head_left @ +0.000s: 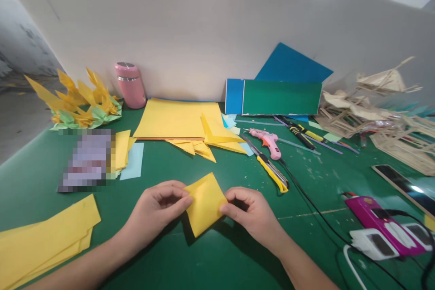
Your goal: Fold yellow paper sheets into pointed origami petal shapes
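Observation:
A folded piece of yellow paper (205,206), roughly diamond-shaped, is held just above the green tabletop. My left hand (159,204) pinches its left corner between thumb and fingers. On the opposite side, my right hand (246,208) grips the right corner the same way. Beyond them lie folded yellow paper pieces (220,133) beside a stack of large yellow sheets (180,118). A fan of yellow paper strips (50,240) rests near my left forearm.
A yellow utility knife (272,172) and pink glue gun (267,140) lie right of centre, the gun's cord trailing forward. A purple power strip (384,226) with plugs and a phone (408,186) sit at right. A pink flask (130,86) stands near yellow paper flowers (84,99).

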Demonstrator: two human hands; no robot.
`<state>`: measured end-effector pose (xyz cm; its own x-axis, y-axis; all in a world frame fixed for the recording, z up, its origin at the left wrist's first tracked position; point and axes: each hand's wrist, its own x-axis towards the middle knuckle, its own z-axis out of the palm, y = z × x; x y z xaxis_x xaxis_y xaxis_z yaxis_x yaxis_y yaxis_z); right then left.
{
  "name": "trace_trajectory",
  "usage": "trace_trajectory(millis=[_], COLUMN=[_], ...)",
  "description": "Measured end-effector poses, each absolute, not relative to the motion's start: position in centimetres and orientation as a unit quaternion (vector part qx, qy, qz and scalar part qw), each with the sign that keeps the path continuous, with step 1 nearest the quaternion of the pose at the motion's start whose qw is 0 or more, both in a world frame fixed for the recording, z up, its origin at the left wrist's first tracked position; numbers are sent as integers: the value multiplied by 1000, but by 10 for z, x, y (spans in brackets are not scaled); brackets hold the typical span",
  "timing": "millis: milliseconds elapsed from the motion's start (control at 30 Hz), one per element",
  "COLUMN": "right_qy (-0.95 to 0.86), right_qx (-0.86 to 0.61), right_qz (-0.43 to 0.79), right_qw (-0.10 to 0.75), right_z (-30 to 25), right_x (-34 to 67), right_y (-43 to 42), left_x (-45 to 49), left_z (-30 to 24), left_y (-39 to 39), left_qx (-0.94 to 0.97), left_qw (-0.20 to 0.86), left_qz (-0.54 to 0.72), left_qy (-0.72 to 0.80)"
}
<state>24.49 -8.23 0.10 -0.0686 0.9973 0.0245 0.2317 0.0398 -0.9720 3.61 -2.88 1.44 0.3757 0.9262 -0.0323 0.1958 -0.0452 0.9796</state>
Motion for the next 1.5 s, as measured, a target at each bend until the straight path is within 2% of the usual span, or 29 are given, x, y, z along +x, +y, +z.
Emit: trace_trajectory(millis=[100,433,733,933,1100,1500], right_qy=[-584,-522,-445,-472,-483,-497], right_qx=[-505,-512,-502,-460,-480,-521], right_qz=[480,540,550,616,599,574], right_qw=[417,416,499,432,422,389], right_z=[3,3,1,0,1,-1], right_x=[245,242,242,240,239,236], right_y=[-83,-83,-82,-83,-84,-86], left_x=[35,38,37,40,41,46], left_z=[16,6,1,0,5,14], left_y=[-28,-33,-38,-37,-40,-39], left_qx=[628,584,634,608,640,555], left_qw=[523,591,604,627,595,627], left_qz=[356,357,274,271,259,284], left_qy=[453,427,398,405,411,467])
